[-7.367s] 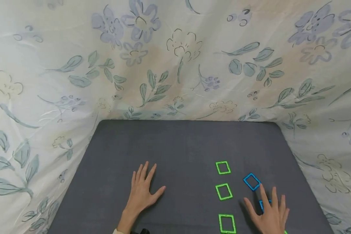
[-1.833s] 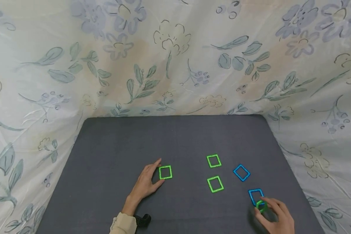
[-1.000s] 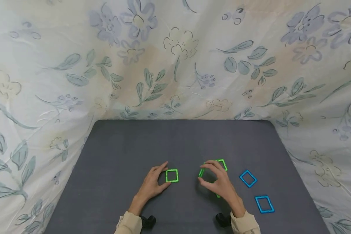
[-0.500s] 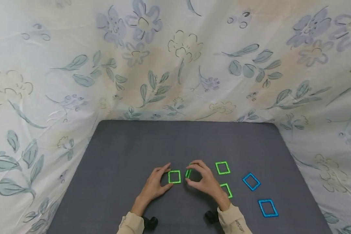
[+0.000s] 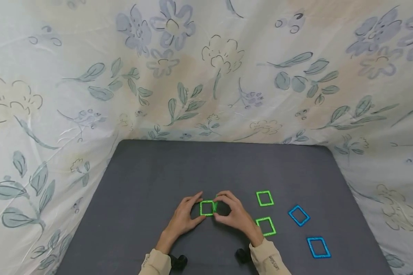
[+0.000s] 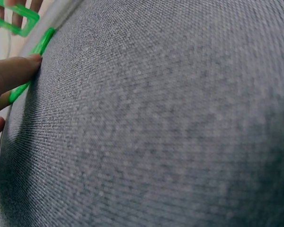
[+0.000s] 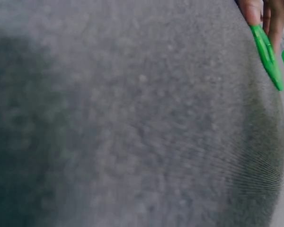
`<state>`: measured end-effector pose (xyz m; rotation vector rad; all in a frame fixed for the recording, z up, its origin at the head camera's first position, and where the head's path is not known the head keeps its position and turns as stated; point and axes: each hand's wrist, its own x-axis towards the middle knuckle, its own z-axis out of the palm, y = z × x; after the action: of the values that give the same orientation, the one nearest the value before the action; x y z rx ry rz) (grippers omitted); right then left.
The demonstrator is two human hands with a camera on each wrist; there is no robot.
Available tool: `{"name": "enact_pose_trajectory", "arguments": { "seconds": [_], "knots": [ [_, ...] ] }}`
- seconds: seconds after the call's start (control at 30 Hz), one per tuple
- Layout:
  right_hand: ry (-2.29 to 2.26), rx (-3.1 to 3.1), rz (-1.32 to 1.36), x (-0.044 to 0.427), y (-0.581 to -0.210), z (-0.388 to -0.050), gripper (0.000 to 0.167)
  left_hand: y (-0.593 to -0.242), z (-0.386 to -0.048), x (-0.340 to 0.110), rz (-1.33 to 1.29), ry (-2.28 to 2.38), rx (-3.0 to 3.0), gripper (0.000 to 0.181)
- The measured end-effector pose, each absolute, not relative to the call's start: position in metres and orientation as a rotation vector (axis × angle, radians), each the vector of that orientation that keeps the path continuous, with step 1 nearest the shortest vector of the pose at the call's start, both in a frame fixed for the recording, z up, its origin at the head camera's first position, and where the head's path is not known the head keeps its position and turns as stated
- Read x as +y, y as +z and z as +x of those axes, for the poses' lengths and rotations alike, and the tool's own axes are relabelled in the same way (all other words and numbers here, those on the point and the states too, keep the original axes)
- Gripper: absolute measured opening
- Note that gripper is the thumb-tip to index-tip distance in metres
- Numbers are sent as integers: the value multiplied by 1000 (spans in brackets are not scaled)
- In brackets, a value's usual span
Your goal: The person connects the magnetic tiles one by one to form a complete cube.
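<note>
Head view showed a dark grey counter (image 5: 158,168) where the left hand (image 5: 181,217) held a flat green square frame (image 5: 207,201) between thumb and fingers. Just beside it, the right hand (image 5: 234,214) pinched a steeply tilted green frame (image 5: 215,207). Two blue frames (image 5: 322,256) and two loose green frames (image 5: 266,204) lay farther right.

"How many green frames (image 5: 201,208)?"
"Four: two at lower centre, two further right."
"Blue frames (image 5: 293,209)?"
"Two, lower right."
"Hands (image 5: 183,219)?"
"Two, either side of lower centre."
"Sleeves (image 5: 156,263)?"
"Two, bottom edge."
"Black wrist pieces (image 5: 242,256)?"
"Two, also near the bottom."
</note>
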<state>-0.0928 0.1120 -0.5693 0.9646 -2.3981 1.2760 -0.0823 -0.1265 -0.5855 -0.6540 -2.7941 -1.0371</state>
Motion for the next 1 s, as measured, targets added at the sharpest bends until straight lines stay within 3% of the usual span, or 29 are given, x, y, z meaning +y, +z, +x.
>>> {"name": "enact_pose_trajectory", "arguments": {
  "seconds": [0.3, 0.83, 1.0],
  "knots": [
    [1378, -2482, 968, 111, -577, -95, 34, -589, -82, -126, -677, -1027, -2759, 85],
    [1429, -2632, 997, 114, -583, -97, 66, -586, -84, -128, -655, -1090, -2798, 81],
    [1451, -2662, 951, 115, -582, -96, 66, -586, -85, -129, -690, -1074, -2784, 81]
  ]
}}
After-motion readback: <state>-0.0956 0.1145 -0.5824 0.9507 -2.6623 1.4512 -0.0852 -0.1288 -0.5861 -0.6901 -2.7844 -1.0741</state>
